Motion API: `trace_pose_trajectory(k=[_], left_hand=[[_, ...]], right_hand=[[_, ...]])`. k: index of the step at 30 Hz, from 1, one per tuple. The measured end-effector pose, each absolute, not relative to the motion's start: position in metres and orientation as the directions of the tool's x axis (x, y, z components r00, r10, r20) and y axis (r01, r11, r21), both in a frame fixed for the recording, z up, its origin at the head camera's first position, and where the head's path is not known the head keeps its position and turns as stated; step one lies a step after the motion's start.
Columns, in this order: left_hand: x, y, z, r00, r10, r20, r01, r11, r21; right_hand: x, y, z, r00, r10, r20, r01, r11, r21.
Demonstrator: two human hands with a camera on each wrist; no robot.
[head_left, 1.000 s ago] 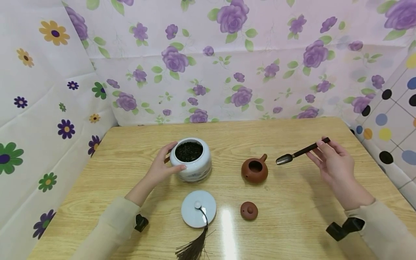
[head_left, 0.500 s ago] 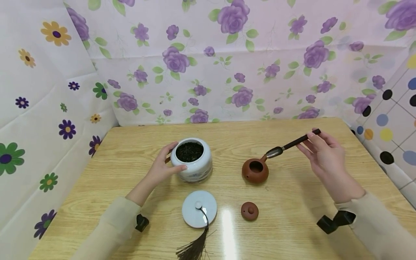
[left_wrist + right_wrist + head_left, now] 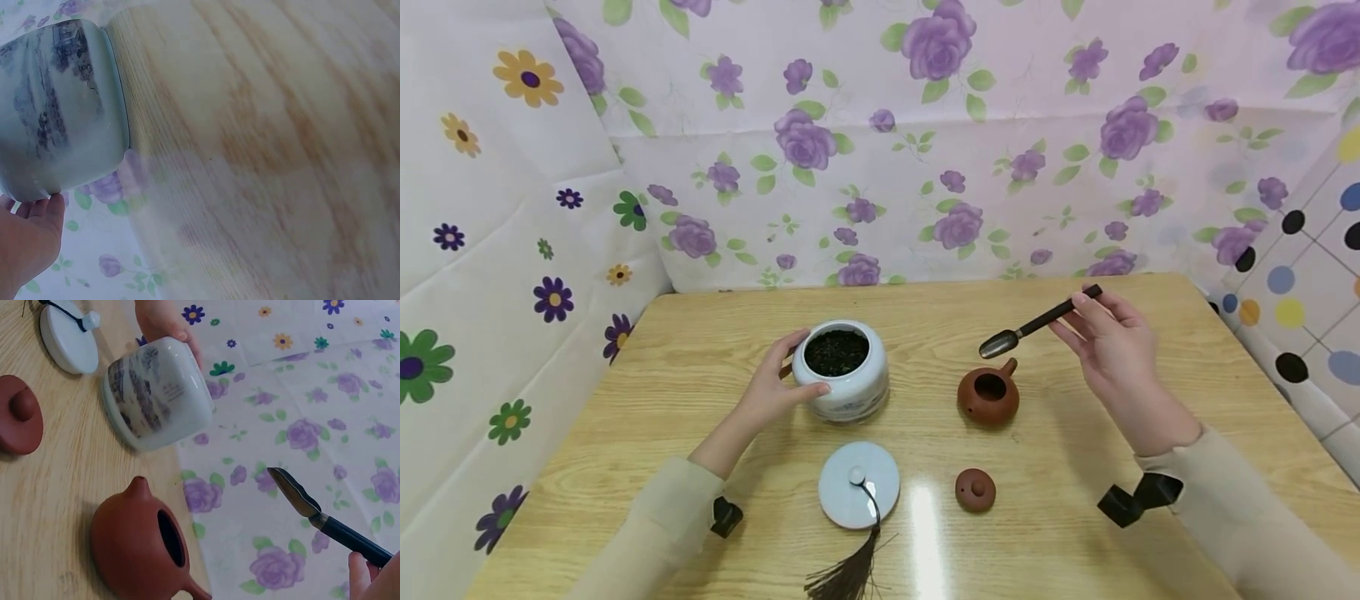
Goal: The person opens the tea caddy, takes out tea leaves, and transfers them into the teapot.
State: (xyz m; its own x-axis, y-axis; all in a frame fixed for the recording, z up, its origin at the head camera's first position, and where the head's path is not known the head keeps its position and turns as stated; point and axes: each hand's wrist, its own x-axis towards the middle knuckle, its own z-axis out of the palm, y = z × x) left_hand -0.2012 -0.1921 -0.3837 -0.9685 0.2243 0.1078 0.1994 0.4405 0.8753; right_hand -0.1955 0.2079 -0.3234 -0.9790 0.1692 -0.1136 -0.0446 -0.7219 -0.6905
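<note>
My left hand (image 3: 769, 390) holds the side of a white porcelain jar (image 3: 853, 396), its thumb near the rim at the front. Dark tea leaves (image 3: 837, 353) fill much of the jar, which stands uncovered on the table. In my right hand (image 3: 1118, 350) is a tea scoop (image 3: 1047, 319), pinched by its black handle. The scoop's metal bowl hangs in the air just behind a reddish-brown clay teapot (image 3: 988, 407). The teapot stands without its lid, its mouth facing up. From the right wrist view, the scoop (image 3: 294, 492) is apart from both teapot and jar.
On the wooden table (image 3: 730, 517), the jar's white lid (image 3: 842, 496) with a dark tassel (image 3: 850, 571) lies in front of the jar. The small clay teapot lid (image 3: 975, 490) lies in front of the teapot. Flowered cloth (image 3: 880, 192) hangs behind the table.
My right hand has carried the tea scoop leftward, from the right of the teapot to above and behind it. My left hand and the jar have stayed in place.
</note>
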Motion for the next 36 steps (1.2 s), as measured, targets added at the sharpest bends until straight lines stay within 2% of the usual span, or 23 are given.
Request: trace_pose_trajectory(k=[7, 19, 36], left_hand=[[-0.213, -0.198, -0.4, -0.967, 0.225, 0.119, 0.209, 0.434, 0.876], [-0.211, -0.199, -0.403, -0.962, 0.221, 0.159, 0.241, 0.42, 0.875], [-0.211, -0.199, -0.406, -0.969, 0.194, 0.156, 0.225, 0.418, 0.88]], right_hand=[[-0.2, 0.19, -0.313, -0.985, 0.152, -0.086, -0.046, -0.7, -0.713], [-0.209, 0.156, -0.297, -0.988, 0.141, -0.067, -0.039, -0.636, -0.771], [-0.219, 0.116, -0.298, -0.988, 0.141, -0.059, -0.034, -0.583, -0.812]])
